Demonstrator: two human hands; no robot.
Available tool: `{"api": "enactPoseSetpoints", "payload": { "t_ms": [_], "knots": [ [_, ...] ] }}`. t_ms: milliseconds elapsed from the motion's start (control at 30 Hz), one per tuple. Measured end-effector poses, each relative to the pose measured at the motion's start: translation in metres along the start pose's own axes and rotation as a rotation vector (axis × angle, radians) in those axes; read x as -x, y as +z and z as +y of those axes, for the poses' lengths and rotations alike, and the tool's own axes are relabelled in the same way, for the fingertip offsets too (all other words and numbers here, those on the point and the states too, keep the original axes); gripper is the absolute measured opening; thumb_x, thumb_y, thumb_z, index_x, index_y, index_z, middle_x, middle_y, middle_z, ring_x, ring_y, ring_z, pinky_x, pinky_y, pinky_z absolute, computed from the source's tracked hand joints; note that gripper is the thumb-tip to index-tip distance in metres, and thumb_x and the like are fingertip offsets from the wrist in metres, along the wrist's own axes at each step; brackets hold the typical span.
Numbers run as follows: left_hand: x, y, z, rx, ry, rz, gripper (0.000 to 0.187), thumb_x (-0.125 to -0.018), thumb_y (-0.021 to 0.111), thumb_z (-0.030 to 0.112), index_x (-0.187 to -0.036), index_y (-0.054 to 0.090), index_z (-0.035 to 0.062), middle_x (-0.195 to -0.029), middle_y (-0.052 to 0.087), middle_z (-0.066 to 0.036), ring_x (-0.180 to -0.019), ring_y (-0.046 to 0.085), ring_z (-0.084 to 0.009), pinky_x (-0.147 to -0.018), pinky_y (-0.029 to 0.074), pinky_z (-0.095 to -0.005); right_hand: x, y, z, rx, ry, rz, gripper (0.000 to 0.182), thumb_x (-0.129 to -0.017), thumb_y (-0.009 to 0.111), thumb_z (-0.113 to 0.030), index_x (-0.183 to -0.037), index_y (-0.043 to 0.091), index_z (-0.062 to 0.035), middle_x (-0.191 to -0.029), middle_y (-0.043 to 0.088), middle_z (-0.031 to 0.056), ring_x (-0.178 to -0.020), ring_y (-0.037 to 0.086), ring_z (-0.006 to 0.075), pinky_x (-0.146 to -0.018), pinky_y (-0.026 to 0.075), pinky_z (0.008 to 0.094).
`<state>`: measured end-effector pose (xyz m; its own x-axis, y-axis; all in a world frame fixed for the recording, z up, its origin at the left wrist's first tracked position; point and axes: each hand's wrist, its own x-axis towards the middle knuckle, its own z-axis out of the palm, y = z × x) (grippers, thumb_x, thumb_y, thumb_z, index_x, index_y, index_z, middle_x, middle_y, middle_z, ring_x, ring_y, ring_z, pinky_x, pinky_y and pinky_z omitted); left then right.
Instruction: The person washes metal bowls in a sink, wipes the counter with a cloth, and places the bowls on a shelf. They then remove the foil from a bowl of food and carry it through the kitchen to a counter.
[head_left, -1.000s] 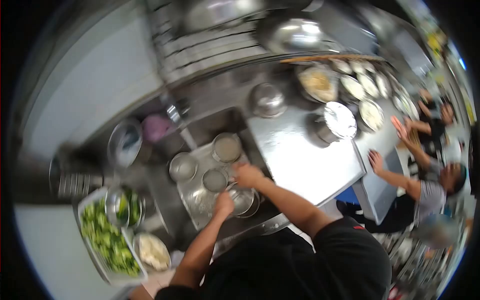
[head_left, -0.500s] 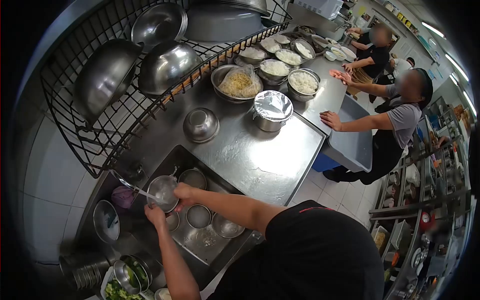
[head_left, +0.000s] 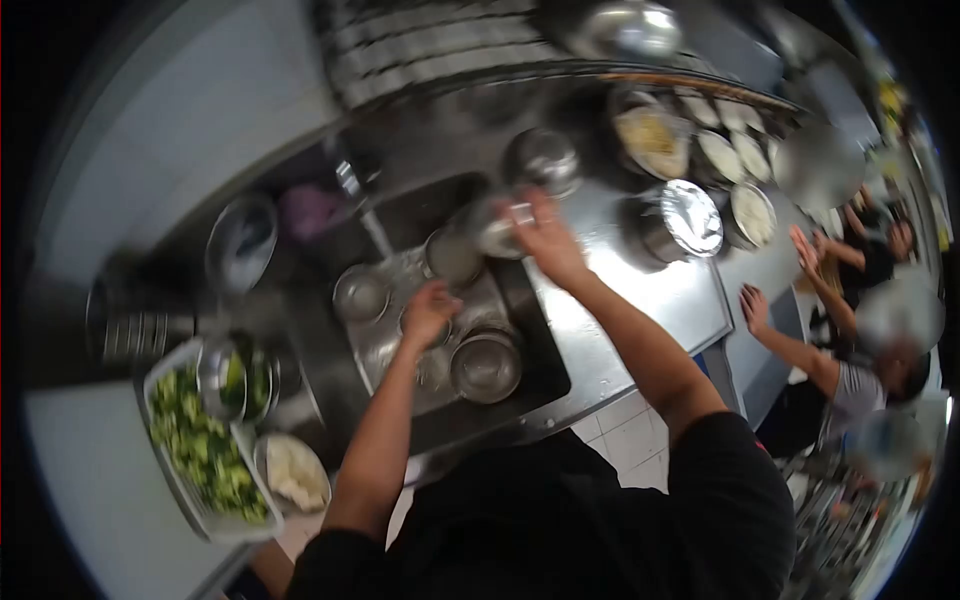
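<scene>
My right hand (head_left: 548,240) is at the sink's counter-side edge, gripping a blurred metal bowl (head_left: 494,230). Lower down, my left hand (head_left: 430,314) is over a metal bowl (head_left: 410,325) inside the sink (head_left: 530,345); motion smears its fingers, so their grip cannot be made out. Around it in the sink are a metal bowl (head_left: 361,293) at the left, another metal bowl (head_left: 454,258) towards the back, and stacked metal bowls (head_left: 486,368) at the front right. Water streams from the faucet (head_left: 347,178) into the basin.
An upturned bowl (head_left: 545,160) and a foil-covered pot (head_left: 690,220) stand on the counter (head_left: 640,315). Behind are rice bowls (head_left: 752,215) and a noodle bowl (head_left: 652,140). A broccoli tray (head_left: 205,455) is at the left. A co-worker's hand (head_left: 755,305) rests at the right.
My hands have parted from the bowl they both held by the faucet. My right hand moved towards the counter with a bowl; my left moved over the sink bowls. The view has turned.
</scene>
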<state>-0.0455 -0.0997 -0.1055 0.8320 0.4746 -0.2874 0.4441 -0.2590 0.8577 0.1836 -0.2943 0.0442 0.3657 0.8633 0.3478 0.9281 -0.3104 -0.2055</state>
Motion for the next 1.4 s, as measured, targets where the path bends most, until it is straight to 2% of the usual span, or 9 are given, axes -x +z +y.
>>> {"api": "enactPoseSetpoints", "payload": {
  "t_ms": [167,267,433,567,667,767,967,1100,1400],
  "knots": [
    [0.081,0.074,-0.052,-0.641,-0.236,-0.328,0.056,-0.097,0.072,0.024,-0.148,0.057,0.0069,-0.127,0.073,-0.027,-0.119,0.073,-0.0393,-0.098,0.059,-0.0536,0.046,0.007,0.015,0.441,0.299,-0.347,0.089,-0.101,0.068,-0.039,-0.172,0.023,-0.011,-0.166,0.034,0.0327,-0.155,0.03,0.0561,-0.111,0.044,0.0622],
    [0.093,0.085,-0.063,-0.558,-0.295,-0.201,0.042,-0.105,0.053,0.017,-0.143,0.059,0.003,-0.116,0.075,-0.03,-0.109,0.076,-0.0408,-0.093,0.06,-0.0577,0.066,0.023,0.001,0.485,0.268,-0.264,0.082,-0.099,0.071,-0.036,-0.166,0.035,-0.0062,-0.161,0.042,0.0311,-0.152,0.034,0.0536,-0.109,0.044,0.0631],
    [0.096,0.079,-0.046,-0.567,-0.027,-0.097,0.039,-0.108,0.046,0.02,-0.136,0.061,-0.0033,-0.11,0.074,-0.035,-0.108,0.074,-0.046,-0.094,0.058,-0.0585,0.079,0.06,-0.039,-0.343,0.246,-0.191,0.042,-0.097,0.072,-0.018,-0.133,0.062,0.0014,-0.119,0.069,0.0275,-0.111,0.067,0.0451,-0.095,0.054,0.0517],
    [0.08,0.02,0.011,-0.467,-0.299,-0.115,0.041,-0.105,0.055,0.02,-0.14,0.057,-0.0011,-0.111,0.071,-0.039,-0.111,0.07,-0.0523,-0.101,0.055,-0.0596,0.08,0.098,-0.071,-0.37,0.371,-0.347,0.038,-0.099,0.068,-0.022,-0.124,0.062,0.0065,-0.108,0.07,0.0315,-0.104,0.071,0.0477,-0.091,0.058,0.0533],
    [0.04,-0.031,-0.001,0.085,-0.372,0.28,0.051,-0.094,0.06,0.008,-0.143,0.053,-0.0076,-0.104,0.075,-0.032,-0.073,0.078,-0.0426,-0.066,0.064,-0.0477,0.061,0.124,-0.088,-1.072,1.156,-0.65,0.052,-0.103,0.057,-0.018,-0.141,0.047,0.017,-0.118,0.069,0.0301,-0.093,0.077,0.0409,-0.078,0.064,0.0496],
    [0.005,-0.086,0.026,0.109,-0.384,0.279,0.046,-0.094,0.058,0.007,-0.137,0.059,-0.0097,-0.101,0.075,-0.031,-0.059,0.075,-0.0346,-0.054,0.061,-0.0416,0.031,0.162,-0.113,-1.839,1.237,-0.488,0.052,-0.099,0.051,-0.007,-0.144,0.041,0.0189,-0.122,0.066,0.0321,-0.09,0.076,0.0439,-0.074,0.066,0.0497],
    [-0.014,-0.131,0.041,-0.065,-0.348,0.4,0.037,-0.095,0.058,0.012,-0.125,0.068,-0.0087,-0.099,0.076,-0.031,-0.066,0.077,-0.0353,-0.062,0.061,-0.0456,-0.033,0.155,-0.129,-1.851,1.121,-0.42,0.042,-0.097,0.048,-0.001,-0.13,0.052,0.0243,-0.111,0.07,0.0344,-0.085,0.077,0.0441,-0.072,0.066,0.0517],
    [-0.031,-0.125,-0.017,-0.227,-0.334,0.443,0.041,-0.101,0.056,0.029,-0.118,0.071,-0.0061,-0.125,0.069,-0.035,-0.123,0.066,-0.049,-0.102,0.052,-0.0547,-0.032,0.164,-0.117,-1.839,0.959,-0.392,0.031,-0.097,0.052,-0.003,-0.108,0.066,0.0218,-0.094,0.074,0.0333,-0.078,0.077,0.0441,-0.066,0.067,0.053],
    [-0.019,-0.104,-0.012,0.053,-0.306,0.448,0.045,-0.108,0.063,0.033,-0.113,0.073,-0.0107,-0.108,0.077,-0.023,-0.095,0.074,-0.0301,-0.084,0.057,-0.0458,-0.032,0.121,-0.127,-1.385,0.999,-0.346,0.026,-0.087,0.058,-0.002,-0.091,0.069,0.0205,-0.078,0.073,0.0291,-0.06,0.076,0.0389,-0.05,0.064,0.05]
  ]
}}
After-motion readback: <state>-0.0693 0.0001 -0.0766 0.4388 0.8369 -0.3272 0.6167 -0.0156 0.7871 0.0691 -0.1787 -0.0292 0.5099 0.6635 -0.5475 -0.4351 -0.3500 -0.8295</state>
